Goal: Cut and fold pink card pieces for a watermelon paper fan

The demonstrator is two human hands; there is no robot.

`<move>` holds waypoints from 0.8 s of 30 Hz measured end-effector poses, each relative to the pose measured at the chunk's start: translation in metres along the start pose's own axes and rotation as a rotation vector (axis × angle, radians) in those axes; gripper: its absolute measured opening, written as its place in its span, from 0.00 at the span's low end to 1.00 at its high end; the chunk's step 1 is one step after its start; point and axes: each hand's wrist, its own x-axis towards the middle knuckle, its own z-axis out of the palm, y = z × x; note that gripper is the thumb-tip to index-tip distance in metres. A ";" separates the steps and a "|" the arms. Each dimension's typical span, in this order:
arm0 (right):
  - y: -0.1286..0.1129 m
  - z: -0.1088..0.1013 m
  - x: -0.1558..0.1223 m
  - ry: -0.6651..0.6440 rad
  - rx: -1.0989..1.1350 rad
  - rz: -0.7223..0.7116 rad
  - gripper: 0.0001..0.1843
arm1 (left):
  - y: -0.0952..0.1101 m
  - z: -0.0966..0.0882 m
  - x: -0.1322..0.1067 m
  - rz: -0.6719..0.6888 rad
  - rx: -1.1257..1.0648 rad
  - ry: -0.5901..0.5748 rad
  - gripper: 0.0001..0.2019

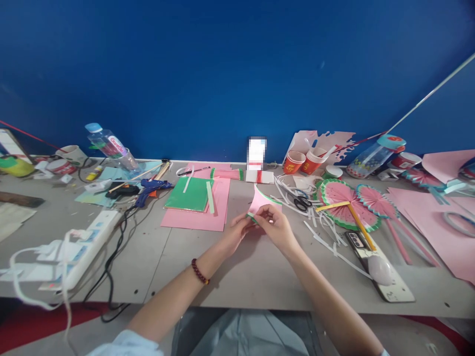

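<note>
In the head view a pink sheet of paper with green and white edges (261, 199) is held above the middle of the table. My left hand (239, 231) pinches its near left corner, where a green edge shows. The fingers of my right hand (276, 225) are closed on the same near edge, touching beside the left fingertips. The sheet bends upward at its far corner. Just left of my hands, a green paper stack (188, 194) rests on larger pink sheets (218, 217), with a pale strip (210, 198) across its right side.
Scissors (302, 202) and white paper strips (326, 222) lie to the right, near watermelon-patterned paper fans (343, 198) and a phone (393, 287). Red paper cups (294, 162) stand behind. On the left are a blue glue gun (152, 187), a power strip (91, 247) and a bottle (113, 146).
</note>
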 end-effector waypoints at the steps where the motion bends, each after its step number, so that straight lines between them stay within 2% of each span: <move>1: 0.000 0.000 0.000 0.008 -0.022 -0.006 0.08 | 0.000 0.001 -0.001 0.000 -0.004 -0.002 0.12; 7: 0.003 -0.001 0.000 0.019 -0.068 -0.016 0.08 | 0.003 0.006 -0.003 -0.017 -0.027 -0.012 0.13; 24: 0.003 0.001 -0.001 0.020 -0.068 -0.045 0.07 | -0.001 0.003 -0.002 -0.040 -0.052 0.003 0.13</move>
